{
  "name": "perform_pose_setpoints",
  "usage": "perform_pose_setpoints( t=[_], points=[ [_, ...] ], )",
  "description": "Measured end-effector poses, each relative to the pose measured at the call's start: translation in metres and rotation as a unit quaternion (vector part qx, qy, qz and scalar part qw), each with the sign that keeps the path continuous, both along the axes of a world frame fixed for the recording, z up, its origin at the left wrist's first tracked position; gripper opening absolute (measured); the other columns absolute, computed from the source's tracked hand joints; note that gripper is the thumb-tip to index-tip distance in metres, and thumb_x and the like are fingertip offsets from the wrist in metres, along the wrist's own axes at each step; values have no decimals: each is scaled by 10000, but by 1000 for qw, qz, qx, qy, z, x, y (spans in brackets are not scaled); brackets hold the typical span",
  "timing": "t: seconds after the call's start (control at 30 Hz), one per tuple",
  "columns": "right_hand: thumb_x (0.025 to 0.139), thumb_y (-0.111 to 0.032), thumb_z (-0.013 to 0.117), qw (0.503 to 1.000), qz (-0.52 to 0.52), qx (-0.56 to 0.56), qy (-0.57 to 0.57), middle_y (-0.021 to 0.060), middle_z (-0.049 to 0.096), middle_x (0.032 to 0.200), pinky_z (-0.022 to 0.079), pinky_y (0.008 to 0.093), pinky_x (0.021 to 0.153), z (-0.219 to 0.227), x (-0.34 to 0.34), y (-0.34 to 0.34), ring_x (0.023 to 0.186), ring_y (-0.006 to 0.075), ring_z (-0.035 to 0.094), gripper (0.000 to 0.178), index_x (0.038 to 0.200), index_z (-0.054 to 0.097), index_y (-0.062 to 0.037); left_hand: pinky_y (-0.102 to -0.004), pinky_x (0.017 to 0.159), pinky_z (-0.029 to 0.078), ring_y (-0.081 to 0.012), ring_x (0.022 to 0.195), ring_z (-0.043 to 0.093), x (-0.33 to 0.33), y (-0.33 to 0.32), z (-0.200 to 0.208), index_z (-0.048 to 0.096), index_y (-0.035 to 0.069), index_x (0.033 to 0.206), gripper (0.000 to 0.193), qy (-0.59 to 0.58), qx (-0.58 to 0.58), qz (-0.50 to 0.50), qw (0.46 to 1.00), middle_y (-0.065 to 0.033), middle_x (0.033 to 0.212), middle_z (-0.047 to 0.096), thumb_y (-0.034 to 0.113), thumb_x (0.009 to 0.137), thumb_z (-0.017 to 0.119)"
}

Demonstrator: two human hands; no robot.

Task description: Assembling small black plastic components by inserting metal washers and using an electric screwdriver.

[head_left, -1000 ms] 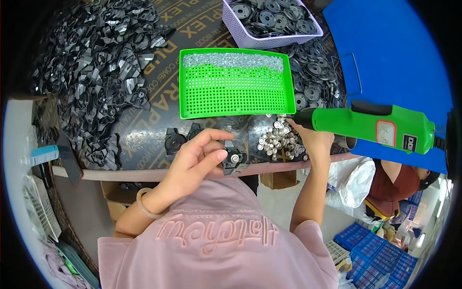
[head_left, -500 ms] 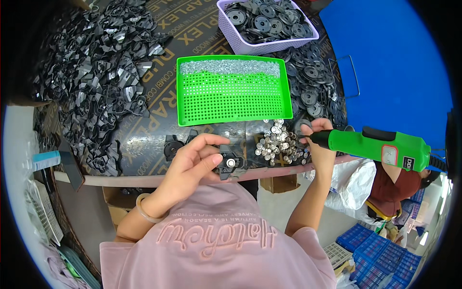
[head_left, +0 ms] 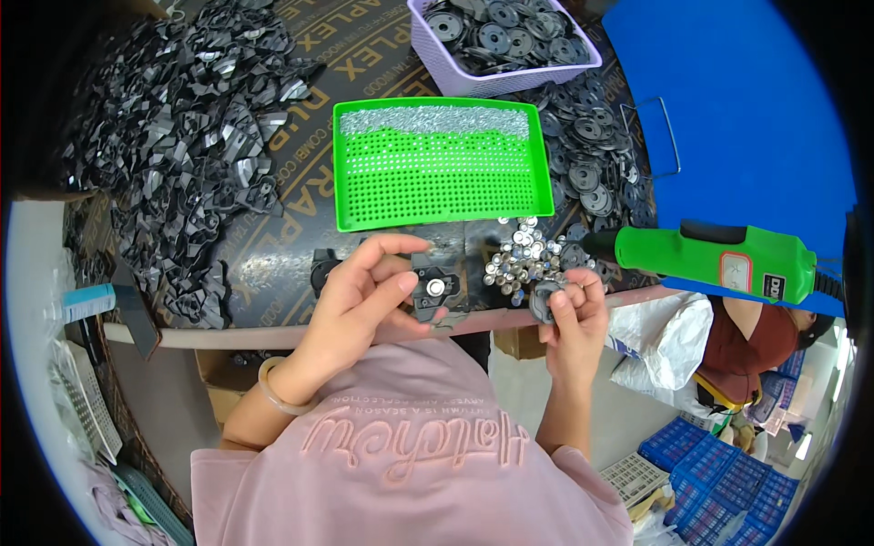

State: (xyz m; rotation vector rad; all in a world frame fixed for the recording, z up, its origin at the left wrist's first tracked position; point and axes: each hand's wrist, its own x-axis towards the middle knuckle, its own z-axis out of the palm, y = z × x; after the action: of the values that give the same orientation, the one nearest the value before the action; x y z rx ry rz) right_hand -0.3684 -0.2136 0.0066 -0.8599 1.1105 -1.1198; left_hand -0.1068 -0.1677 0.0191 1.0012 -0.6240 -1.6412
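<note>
My left hand [head_left: 366, 289] grips a black plastic housing [head_left: 441, 306] by its left side, over the table's near edge. A round silver metal piece [head_left: 436, 287] sits in the middle of that housing. In my right hand [head_left: 579, 320] a dark round disc [head_left: 543, 301] is pinched between thumb and fingers, a little to the right of the housing. Just beyond the disc lies a pile of small silver metal pieces [head_left: 526, 255]. A green electric screwdriver [head_left: 719, 262] is at the right, apart from my hand, its black tip pointing left.
A green perforated tray [head_left: 442, 214] holds small silver screws [head_left: 437, 120] along its far side. Behind it stands a lilac basket [head_left: 473, 86] of dark discs. More discs [head_left: 596, 146] lie loose at the right. Black plastic parts [head_left: 200, 136] heap up on the left. A blue panel [head_left: 737, 118] is at far right.
My right hand has come back toward me from the disc pile with a dark disc in it. My left hand still holds the housing in nearly the same place.
</note>
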Motion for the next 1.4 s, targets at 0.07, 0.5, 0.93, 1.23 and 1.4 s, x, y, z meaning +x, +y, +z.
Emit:
perform_pose_setpoints(
  t=[0.07, 0.5, 0.93, 1.23, 1.4],
  points=[
    [916, -29, 688, 999, 4, 6, -35, 48, 677, 836, 403, 188, 405, 0, 13, 4, 492, 73, 542, 298, 1156, 510, -27, -243, 691, 621, -227, 862, 718, 3, 1, -1, 468, -15, 1347, 354, 0, -7, 4, 1000, -68, 928, 607, 84, 1012, 529],
    [838, 101, 646, 790, 128, -476, 364, 222, 713, 1022, 603, 365, 775, 17, 64, -3, 893, 351, 731, 209, 1038, 702, 78, -319, 769, 628, -258, 997, 701, 8, 7, -9, 449, -5, 1377, 365, 26, 9, 5, 1000, -142, 1065, 661, 144, 1045, 481],
    [781, -36, 704, 666, 141, -589, 436, 146, 725, 1088, 611, 360, 789, 5, 79, 1, 1049, 335, 703, 229, 1003, 760, -25, -341, 804, 626, -170, 986, 657, 6, 5, -13, 483, 11, 1366, 334, 48, -9, 18, 999, -91, 1079, 632, 97, 1047, 436],
    [768, -37, 701, 660, 167, -584, 443, 145, 715, 1109, 605, 371, 819, 10, 80, 4, 1058, 336, 695, 260, 1023, 757, -27, -332, 796, 627, -132, 969, 631, 6, 8, -11, 511, 17, 1349, 323, 50, -4, 27, 998, -68, 1060, 607, 148, 1058, 458],
    [778, -18, 680, 666, 182, -565, 451, 150, 703, 1130, 586, 391, 863, 10, 82, 8, 1089, 338, 673, 278, 1047, 751, -21, -311, 771, 623, -113, 949, 622, 8, 10, -10, 527, 22, 1321, 304, 70, 4, 41, 997, -55, 1045, 599, 144, 1043, 516]
  ],
)
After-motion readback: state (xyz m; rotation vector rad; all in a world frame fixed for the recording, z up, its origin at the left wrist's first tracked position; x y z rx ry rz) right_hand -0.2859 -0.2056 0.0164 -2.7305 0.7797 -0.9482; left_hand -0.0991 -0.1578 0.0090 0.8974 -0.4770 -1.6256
